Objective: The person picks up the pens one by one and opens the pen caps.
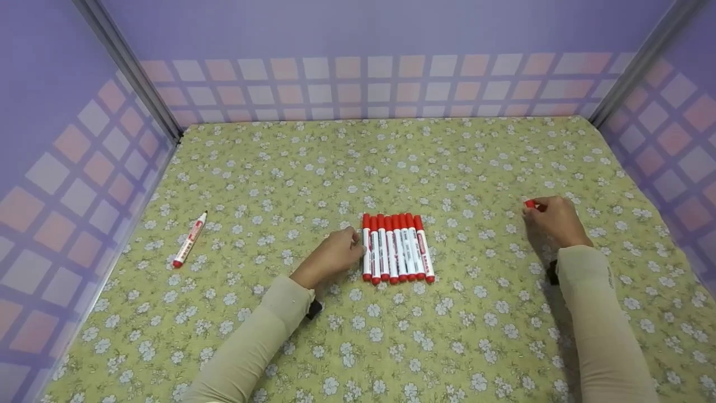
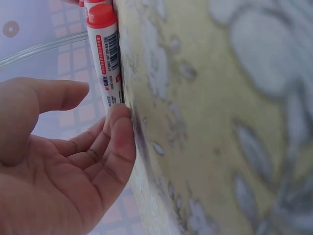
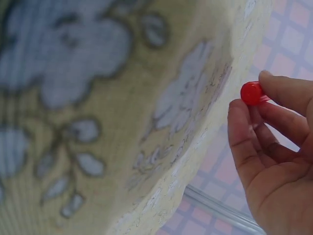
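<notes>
Right hand: grip pinched on red marker cap, likely the uncapped marker's. Left hand: grip apart, just beside capped-marker row, perhaps to square its edge.

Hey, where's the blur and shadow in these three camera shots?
Head view: a dark shadow lies beside the beige right sleeve on the yellow-green floral cloth; left wrist view: the cloth nearest the lens is blurred, while the red-ended white marker looks sharper; right wrist view: close-up cloth flowers are soft, the small red cylindrical cap clearer.
</notes>
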### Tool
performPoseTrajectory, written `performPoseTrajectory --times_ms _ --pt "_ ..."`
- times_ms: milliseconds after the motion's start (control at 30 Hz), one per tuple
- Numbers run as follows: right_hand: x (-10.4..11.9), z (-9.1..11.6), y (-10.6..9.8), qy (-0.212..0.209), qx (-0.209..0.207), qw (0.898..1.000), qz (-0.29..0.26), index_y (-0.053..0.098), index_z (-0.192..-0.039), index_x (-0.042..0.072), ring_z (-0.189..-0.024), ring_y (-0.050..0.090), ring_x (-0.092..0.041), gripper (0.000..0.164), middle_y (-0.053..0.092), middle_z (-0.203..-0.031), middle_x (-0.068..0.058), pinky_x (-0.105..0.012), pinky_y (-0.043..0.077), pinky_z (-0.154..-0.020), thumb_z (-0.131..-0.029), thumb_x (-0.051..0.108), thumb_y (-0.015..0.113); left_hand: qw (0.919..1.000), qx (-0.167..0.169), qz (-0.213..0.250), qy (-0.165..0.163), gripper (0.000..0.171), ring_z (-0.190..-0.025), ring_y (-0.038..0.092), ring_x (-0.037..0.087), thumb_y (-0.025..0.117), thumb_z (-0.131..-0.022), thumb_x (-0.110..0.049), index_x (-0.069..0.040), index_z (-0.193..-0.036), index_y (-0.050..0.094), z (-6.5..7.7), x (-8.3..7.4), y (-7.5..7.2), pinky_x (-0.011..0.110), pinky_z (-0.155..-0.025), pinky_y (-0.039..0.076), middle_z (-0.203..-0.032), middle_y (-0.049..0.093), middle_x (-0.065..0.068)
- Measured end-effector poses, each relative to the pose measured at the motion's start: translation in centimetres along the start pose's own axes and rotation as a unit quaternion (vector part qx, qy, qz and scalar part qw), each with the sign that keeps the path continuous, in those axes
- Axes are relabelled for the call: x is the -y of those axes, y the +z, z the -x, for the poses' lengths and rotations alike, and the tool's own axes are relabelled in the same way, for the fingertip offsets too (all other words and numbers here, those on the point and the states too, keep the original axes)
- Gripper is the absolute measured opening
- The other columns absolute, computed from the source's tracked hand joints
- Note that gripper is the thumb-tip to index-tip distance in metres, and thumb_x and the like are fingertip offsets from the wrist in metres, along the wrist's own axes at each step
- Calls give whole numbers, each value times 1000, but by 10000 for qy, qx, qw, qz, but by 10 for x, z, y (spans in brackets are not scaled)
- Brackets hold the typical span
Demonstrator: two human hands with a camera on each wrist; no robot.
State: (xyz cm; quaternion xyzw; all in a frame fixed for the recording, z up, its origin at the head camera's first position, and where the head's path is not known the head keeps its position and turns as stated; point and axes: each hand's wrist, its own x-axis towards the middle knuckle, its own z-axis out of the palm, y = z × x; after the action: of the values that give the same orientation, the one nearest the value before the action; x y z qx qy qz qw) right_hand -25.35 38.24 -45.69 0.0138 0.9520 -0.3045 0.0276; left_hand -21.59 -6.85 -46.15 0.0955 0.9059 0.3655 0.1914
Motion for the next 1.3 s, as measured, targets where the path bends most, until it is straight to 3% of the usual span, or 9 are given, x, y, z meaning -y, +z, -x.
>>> performPoseTrajectory --times_ms 233,467,700,800,933,1167,1300 --pt "-4 -1 -1 308 345 9989 30 49 -134 -10 -65 50 -18 45 56 -123 -35 -29 42 -57 -100 19 50 9995 51 143 -282 24 -67 47 16 50 -98 -26 -5 -109 55 -4 -4 3 28 -56 39 -86 56 7" --pt "-6 0 -1 457 467 9979 49 49 -133 -11 -76 59 -22 45 58 -120 -34 -30 45 -60 -100 19 51 9989 115 187 -413 23 -65 45 16 52 -98 -30 -8 -98 59 -8 -8 4 29 -55 38 -83 54 5" --pt "-6 -1 -4 524 610 9967 73 48 -134 -12 -72 55 -21 49 59 -118 -34 -30 44 -58 -99 22 53 9984 171 261 -464 28 -52 35 12 54 -98 -27 -13 -73 54 -12 -11 4 27 -47 32 -68 45 1" --pt "-5 -1 -5 446 629 9969 172 48 -134 -12 -82 61 -30 51 57 -121 -35 -32 47 -63 -99 24 53 9984 190 331 -412 29 -50 34 11 55 -96 -23 -13 -69 53 -13 -13 3 26 -46 31 -62 43 -1" --pt "-3 0 -5 346 633 9970 288 48 -133 -13 -100 61 -39 52 54 -125 -36 -36 50 -72 -99 26 53 9984 204 396 -361 22 -51 36 10 57 -94 -17 -12 -73 56 -14 -13 2 25 -48 32 -63 45 -2" --pt "-3 -1 -5 353 638 9969 305 49 -132 -14 -92 62 -33 50 56 -121 -36 -31 48 -66 -99 24 52 9979 290 179 -545 17 -53 40 11 57 -94 -20 -11 -80 58 -18 -13 1 26 -49 34 -65 46 -1" --pt "-3 0 -4 332 632 9970 283 50 -130 -14 -94 63 -34 50 57 -120 -37 -32 50 -68 -99 24 53 9981 261 88 -551 12 -64 49 13 57 -93 -19 -8 -97 61 -19 -14 1 27 -58 41 -78 54 2"
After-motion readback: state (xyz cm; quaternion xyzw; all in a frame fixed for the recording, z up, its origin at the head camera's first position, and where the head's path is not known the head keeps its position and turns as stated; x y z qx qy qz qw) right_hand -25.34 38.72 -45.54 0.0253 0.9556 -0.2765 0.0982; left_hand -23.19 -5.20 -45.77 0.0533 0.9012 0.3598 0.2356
